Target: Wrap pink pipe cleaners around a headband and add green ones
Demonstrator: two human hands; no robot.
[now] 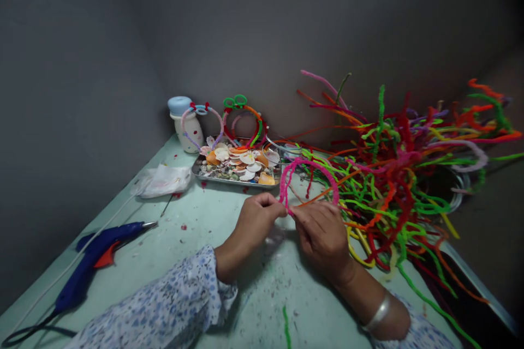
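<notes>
A bright pink fuzzy pipe cleaner (311, 163) is bent into a hoop and stands upright above both hands. My left hand (258, 218) pinches the lower left end of it between thumb and forefinger. Close beside, my right hand (323, 234) is closed around its lower part, fingertips almost meeting those of the left. A strand of the same pink hangs down inside the hoop on the left. What lies within the right hand's curled fingers is hidden. Just behind the hoop is a metal tray (229, 181) heaped with seashells (237, 161).
A large tangle of coloured pipe cleaners (393, 174) spreads over the right side. At left lies a blue glue gun (98, 256) with its cord, near a white plastic packet (166, 181). Finished-looking hoops (203, 112) and a lidded white jar (188, 131) stand at the back wall.
</notes>
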